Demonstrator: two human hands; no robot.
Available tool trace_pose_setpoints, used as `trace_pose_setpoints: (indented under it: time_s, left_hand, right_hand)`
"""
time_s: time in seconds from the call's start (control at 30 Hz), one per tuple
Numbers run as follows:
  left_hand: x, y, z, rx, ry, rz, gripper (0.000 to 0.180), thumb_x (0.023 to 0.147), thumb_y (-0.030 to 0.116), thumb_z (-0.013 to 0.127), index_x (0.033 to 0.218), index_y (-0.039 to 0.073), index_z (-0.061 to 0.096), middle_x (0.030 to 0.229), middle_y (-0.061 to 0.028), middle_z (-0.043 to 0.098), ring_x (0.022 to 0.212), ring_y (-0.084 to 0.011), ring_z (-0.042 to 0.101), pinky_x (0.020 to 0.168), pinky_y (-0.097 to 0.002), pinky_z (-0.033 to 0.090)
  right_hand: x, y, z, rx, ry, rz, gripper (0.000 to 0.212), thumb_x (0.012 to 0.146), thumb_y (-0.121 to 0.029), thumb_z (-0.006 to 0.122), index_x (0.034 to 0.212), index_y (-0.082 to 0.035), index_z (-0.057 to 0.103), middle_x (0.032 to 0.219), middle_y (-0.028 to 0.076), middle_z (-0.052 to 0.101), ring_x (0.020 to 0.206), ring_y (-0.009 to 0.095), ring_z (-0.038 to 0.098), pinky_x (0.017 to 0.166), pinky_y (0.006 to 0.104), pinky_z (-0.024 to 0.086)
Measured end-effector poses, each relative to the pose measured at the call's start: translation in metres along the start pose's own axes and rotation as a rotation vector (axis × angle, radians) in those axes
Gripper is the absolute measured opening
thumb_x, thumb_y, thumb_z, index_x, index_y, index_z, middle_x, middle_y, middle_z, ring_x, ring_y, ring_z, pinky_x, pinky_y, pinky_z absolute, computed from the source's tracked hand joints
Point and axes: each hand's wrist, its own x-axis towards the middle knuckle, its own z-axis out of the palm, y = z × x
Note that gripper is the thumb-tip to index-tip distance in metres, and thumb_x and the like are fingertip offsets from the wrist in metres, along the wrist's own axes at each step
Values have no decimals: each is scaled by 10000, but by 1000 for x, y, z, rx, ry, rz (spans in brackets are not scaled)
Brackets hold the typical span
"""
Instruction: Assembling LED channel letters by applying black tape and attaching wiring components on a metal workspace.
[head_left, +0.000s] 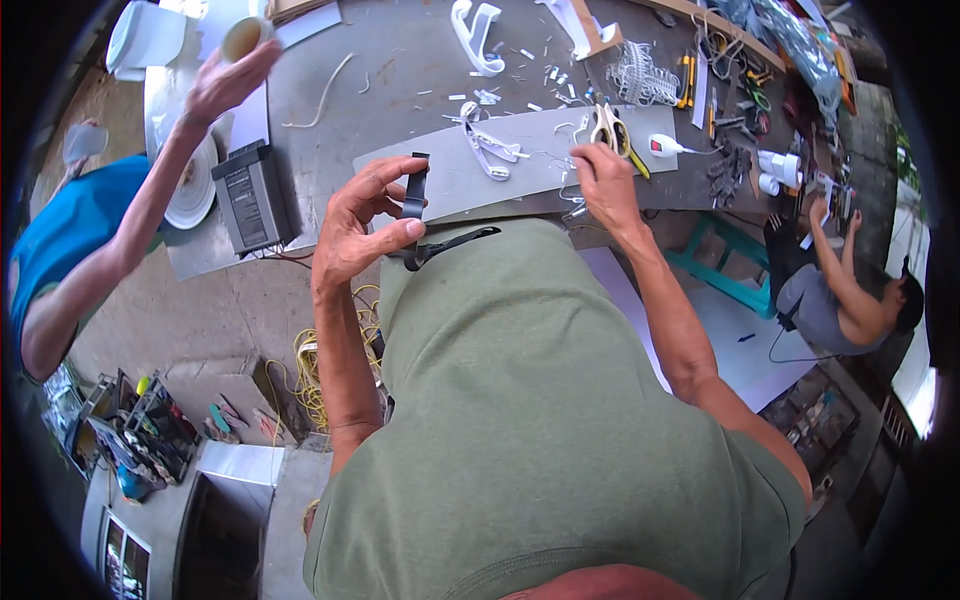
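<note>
My left hand (365, 220) is closed around a bent black strip (414, 190), held upright between thumb and fingers near the table's front edge. Below it, a dark looped strap (450, 248) lies against my green shirt; whether it joins the strip I cannot tell. My right hand (606, 185) has its fingers curled together over the grey sheet (400, 155), beside cream-handled scissors (602, 130). What those fingers pinch, if anything, is hidden. Between my hands, a white curved frame with small lights (487, 145) rests on the sheet, with thin wires nearby.
White curved pieces (478, 40) and small white scraps lie at the back. A black box (250, 200) stands left, under a co-worker's arm (150, 190) holding a cup (243, 40). A white glue gun (665, 145) and tools lie right. Another person (850, 300) sits beyond a green stool (725, 265).
</note>
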Motion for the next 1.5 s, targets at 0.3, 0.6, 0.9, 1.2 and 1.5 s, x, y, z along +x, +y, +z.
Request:
trace_pose_setpoints:
  time_s: [0.3,0.6,0.9,1.2,1.5]
  left_hand:
    - [64,18,30,113,-174,-16,961,641,322,872,1462,10,484,1235,-189,621,934,-220,675,803,-362,558]
    - [80,25,54,174,-279,8,1081,595,381,890,1519,70,423,1233,-177,630,932,-206,657,779,-320,533]
    - [88,32,62,148,-296,41,1106,594,379,892,1529,56,399,1208,-171,659,968,-216,651,773,-324,523]
    - [101,43,79,166,-358,122,1126,570,387,909,1522,51,409,1197,-166,669,956,-218,654,760,-330,532]
    - [106,38,92,208,-395,134,1117,581,399,924,1522,77,416,1207,-165,668,933,-215,661,771,-332,545]
  right_hand:
    - [6,88,-2,-284,155,95,255,881,-157,686,1079,-12,617,1011,192,655,993,391,612,861,486,496]
    - [45,91,-25,-548,-153,314,226,771,-162,642,859,40,690,884,290,698,847,464,691,762,545,546]
    - [-22,14,-113,749,-575,432,426,864,-256,734,1183,3,620,952,49,685,875,123,646,785,290,525]
    - [-34,1,-154,666,-740,178,509,715,-308,787,1099,5,667,893,56,679,813,143,637,784,301,508]
    - [-25,-5,-149,606,-748,179,462,723,-351,799,993,12,708,791,35,674,724,109,602,696,267,473]
